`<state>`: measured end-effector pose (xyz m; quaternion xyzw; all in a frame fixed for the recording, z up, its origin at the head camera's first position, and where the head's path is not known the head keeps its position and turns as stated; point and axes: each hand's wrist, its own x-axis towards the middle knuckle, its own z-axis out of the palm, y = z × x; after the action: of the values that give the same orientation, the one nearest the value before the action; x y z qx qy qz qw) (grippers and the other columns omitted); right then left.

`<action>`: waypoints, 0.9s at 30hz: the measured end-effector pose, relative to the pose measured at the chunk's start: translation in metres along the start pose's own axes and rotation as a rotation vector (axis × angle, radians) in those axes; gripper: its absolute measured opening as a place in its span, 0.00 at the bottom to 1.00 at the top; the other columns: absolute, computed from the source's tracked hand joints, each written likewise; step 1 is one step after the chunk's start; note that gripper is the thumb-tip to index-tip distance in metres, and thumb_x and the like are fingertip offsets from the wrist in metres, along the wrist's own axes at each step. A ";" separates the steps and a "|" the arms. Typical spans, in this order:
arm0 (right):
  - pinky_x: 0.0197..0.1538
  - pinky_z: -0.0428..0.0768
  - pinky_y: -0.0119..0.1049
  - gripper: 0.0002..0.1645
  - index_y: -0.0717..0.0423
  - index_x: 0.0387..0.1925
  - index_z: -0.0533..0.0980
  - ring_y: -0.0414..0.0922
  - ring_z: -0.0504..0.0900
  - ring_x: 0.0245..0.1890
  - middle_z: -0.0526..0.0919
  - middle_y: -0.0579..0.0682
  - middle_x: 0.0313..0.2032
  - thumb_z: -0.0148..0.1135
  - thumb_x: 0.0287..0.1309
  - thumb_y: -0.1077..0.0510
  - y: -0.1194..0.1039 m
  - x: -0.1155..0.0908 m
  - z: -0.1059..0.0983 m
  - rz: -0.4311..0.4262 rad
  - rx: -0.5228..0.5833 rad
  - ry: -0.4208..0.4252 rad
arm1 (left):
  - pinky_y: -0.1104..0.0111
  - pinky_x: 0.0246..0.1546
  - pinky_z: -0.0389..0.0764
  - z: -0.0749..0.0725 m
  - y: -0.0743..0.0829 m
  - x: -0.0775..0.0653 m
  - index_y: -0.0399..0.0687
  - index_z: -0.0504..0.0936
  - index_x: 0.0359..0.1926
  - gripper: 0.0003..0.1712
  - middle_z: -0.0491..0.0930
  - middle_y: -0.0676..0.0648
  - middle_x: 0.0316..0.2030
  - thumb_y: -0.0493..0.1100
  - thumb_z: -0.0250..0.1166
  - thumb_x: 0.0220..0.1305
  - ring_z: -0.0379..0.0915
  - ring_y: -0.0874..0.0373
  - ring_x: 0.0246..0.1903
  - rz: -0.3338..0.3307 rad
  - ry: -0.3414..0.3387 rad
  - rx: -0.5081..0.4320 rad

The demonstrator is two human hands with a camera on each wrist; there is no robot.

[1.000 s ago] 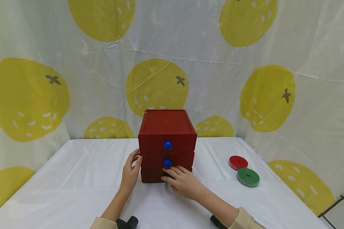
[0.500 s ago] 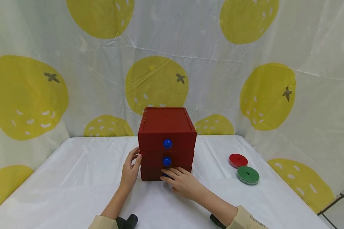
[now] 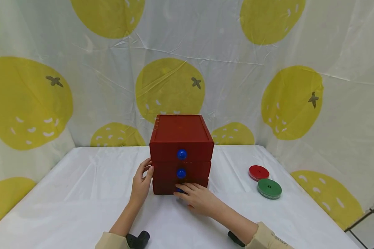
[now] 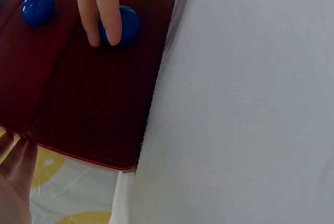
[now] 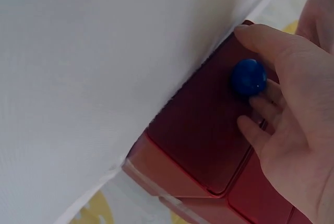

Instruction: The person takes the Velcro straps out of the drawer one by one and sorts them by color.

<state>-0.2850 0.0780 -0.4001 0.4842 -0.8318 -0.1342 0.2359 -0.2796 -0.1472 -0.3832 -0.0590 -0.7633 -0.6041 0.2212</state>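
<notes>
A red cabinet (image 3: 180, 128) of stacked drawers stands on the white-covered table, its drawers flush and each front bearing a round blue knob. My left hand (image 3: 141, 183) rests with extended fingers against the cabinet's left side. At the lowest drawer, my right hand (image 3: 201, 200) has its fingers over the bottom knob (image 5: 249, 77). The right wrist view shows the thumb spread away from this knob, near the drawer's lower edge, and the fingers loosely bent on its other side. The middle knob (image 3: 181, 173) and the top knob (image 3: 181, 154) are untouched.
Right of the cabinet lie a red ribbon-like roll (image 3: 258, 172) and a green one (image 3: 269, 188), close together on the white tablecloth (image 3: 96, 193). A white curtain (image 3: 230, 90) printed with yellow fruit hangs behind and at both sides.
My right fingers have slid slightly lower over the bottom knob, leaving a little more of it visible. The left hand stays against the cabinet. The head view has tilted slightly downward.
</notes>
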 end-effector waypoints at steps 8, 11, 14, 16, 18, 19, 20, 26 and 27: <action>0.60 0.70 0.35 0.30 0.41 0.58 0.69 0.45 0.68 0.60 0.69 0.48 0.60 0.64 0.51 0.47 -0.002 0.001 -0.004 -0.009 0.100 -0.027 | 0.80 0.44 0.71 -0.001 0.006 -0.001 0.49 0.66 0.60 0.21 0.70 0.45 0.56 0.43 0.50 0.68 0.66 0.56 0.53 -0.001 -0.005 0.004; 0.60 0.69 0.35 0.30 0.41 0.58 0.68 0.45 0.68 0.60 0.69 0.48 0.60 0.63 0.52 0.47 -0.003 0.002 -0.005 -0.009 0.113 -0.052 | 0.79 0.45 0.71 0.000 -0.007 0.003 0.52 0.66 0.60 0.21 0.70 0.48 0.56 0.46 0.50 0.67 0.66 0.57 0.54 0.003 -0.005 0.002; 0.60 0.69 0.35 0.30 0.40 0.59 0.68 0.45 0.67 0.60 0.69 0.48 0.60 0.62 0.53 0.46 -0.004 0.003 -0.006 -0.004 0.123 -0.082 | 0.78 0.45 0.72 0.001 -0.016 0.004 0.56 0.66 0.60 0.21 0.70 0.50 0.56 0.48 0.51 0.67 0.66 0.59 0.53 0.012 0.001 0.009; 0.60 0.70 0.35 0.30 0.40 0.59 0.68 0.45 0.67 0.60 0.69 0.48 0.60 0.62 0.53 0.46 -0.005 0.003 -0.007 -0.001 0.133 -0.093 | 0.78 0.45 0.72 0.002 -0.017 0.004 0.57 0.66 0.60 0.21 0.71 0.51 0.56 0.48 0.51 0.67 0.66 0.60 0.53 0.016 0.007 0.010; 0.59 0.70 0.35 0.30 0.40 0.59 0.68 0.45 0.68 0.59 0.69 0.48 0.60 0.62 0.53 0.47 -0.005 0.003 -0.007 0.001 0.138 -0.101 | 0.77 0.45 0.72 0.001 -0.016 0.003 0.58 0.67 0.60 0.21 0.71 0.51 0.56 0.48 0.52 0.66 0.66 0.61 0.52 0.008 0.008 -0.003; 0.59 0.70 0.35 0.30 0.40 0.59 0.67 0.45 0.68 0.59 0.69 0.48 0.60 0.62 0.53 0.47 -0.006 0.003 -0.007 0.001 0.142 -0.102 | 0.77 0.45 0.72 0.001 -0.014 0.003 0.57 0.67 0.60 0.21 0.71 0.51 0.56 0.48 0.52 0.66 0.65 0.61 0.52 0.003 0.007 -0.009; 0.58 0.71 0.35 0.30 0.40 0.59 0.67 0.45 0.68 0.58 0.69 0.48 0.59 0.62 0.53 0.47 -0.006 0.002 -0.008 0.000 0.144 -0.101 | 0.77 0.45 0.72 0.001 -0.011 0.002 0.55 0.67 0.60 0.21 0.71 0.49 0.56 0.47 0.52 0.67 0.66 0.60 0.52 0.004 0.007 -0.008; 0.55 0.73 0.33 0.28 0.39 0.57 0.68 0.44 0.71 0.55 0.71 0.47 0.56 0.62 0.53 0.48 -0.008 0.002 -0.012 -0.016 0.123 -0.073 | 0.78 0.44 0.72 0.000 0.013 -0.006 0.49 0.66 0.60 0.21 0.70 0.45 0.57 0.43 0.50 0.67 0.66 0.53 0.54 0.002 0.002 0.015; 0.54 0.74 0.32 0.28 0.39 0.56 0.69 0.43 0.71 0.54 0.71 0.47 0.55 0.63 0.53 0.48 -0.009 0.002 -0.013 -0.018 0.117 -0.067 | 0.78 0.45 0.71 0.000 0.015 -0.006 0.49 0.66 0.61 0.21 0.70 0.45 0.57 0.44 0.50 0.67 0.66 0.53 0.54 -0.003 -0.001 0.015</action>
<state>-0.2726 0.0719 -0.3928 0.5000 -0.8412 -0.1035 0.1779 -0.2684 -0.1425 -0.3724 -0.0564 -0.7681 -0.5985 0.2206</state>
